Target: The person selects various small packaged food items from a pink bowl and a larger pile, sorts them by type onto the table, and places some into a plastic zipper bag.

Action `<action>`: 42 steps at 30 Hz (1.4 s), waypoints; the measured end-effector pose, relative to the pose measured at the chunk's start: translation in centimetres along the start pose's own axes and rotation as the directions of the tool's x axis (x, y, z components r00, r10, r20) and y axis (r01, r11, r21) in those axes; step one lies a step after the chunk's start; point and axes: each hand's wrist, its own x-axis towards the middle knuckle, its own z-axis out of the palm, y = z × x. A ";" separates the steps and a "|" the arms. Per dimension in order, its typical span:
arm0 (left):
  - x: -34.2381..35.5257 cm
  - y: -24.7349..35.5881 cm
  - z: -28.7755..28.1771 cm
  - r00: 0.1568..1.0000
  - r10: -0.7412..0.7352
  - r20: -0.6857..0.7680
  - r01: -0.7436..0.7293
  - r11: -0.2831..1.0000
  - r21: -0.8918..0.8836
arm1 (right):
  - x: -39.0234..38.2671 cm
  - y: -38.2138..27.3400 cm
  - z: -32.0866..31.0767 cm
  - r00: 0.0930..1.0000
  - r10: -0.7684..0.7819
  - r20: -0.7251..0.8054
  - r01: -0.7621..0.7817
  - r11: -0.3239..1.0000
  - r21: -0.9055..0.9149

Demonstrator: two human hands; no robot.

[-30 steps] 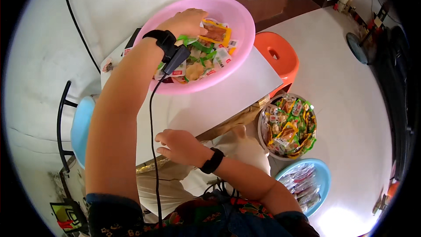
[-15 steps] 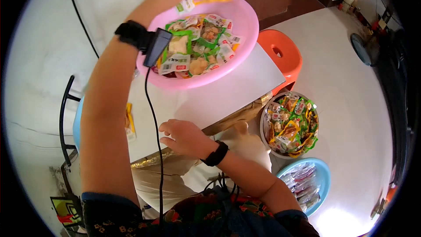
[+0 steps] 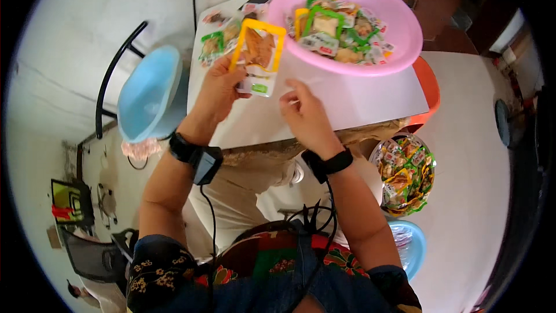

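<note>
My left hand (image 3: 217, 91) grips the lower left edge of a yellow-bordered snack packet (image 3: 258, 52), with brown food showing through its clear front. It is held up over the white table (image 3: 370, 99). Just to the right of the packet is my right hand (image 3: 308, 117), apart from it and holding nothing, its forefinger extended and the other fingers loosely bent. A pink basin (image 3: 353, 69) full of green- and yellow-edged snack packets stands at the far side of the table. Several loose packets (image 3: 212, 43) lie on the tabletop behind my left hand.
Left of the table is a light blue basin (image 3: 145, 101). An orange stool (image 3: 427, 81) stands by the table's right edge. Lower right are a round container of snack packets (image 3: 405, 171) and another blue basin (image 3: 418, 249) with plastic-wrapped things. Cables hang from my wrists.
My left hand has come back from over the pink basin to the near left, carrying the yellow-bordered packet. My right hand has moved forward and right, close to the packet. The view has shifted left.
</note>
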 end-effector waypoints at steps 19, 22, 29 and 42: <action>-7.3 -7.2 -5.2 0.988 -0.141 -0.059 0.139 0.990 -0.037 | 1.7 3.6 7.4 0.995 0.096 -0.032 -0.093 0.992 0.082; -7.5 -6.7 -5.7 0.991 -0.075 -0.113 0.080 0.996 0.042 | 2.3 4.4 8.1 0.993 0.088 -0.078 -0.089 0.996 -0.005; -8.9 -5.2 -9.4 0.898 0.440 -0.011 -0.241 0.513 0.824 | 0.7 -0.3 8.9 0.984 -0.170 0.052 0.160 0.713 -0.682; -4.4 -5.8 -11.0 0.961 0.099 0.260 -0.264 0.029 0.964 | 3.8 2.0 11.2 0.878 0.027 0.478 0.430 0.396 -0.811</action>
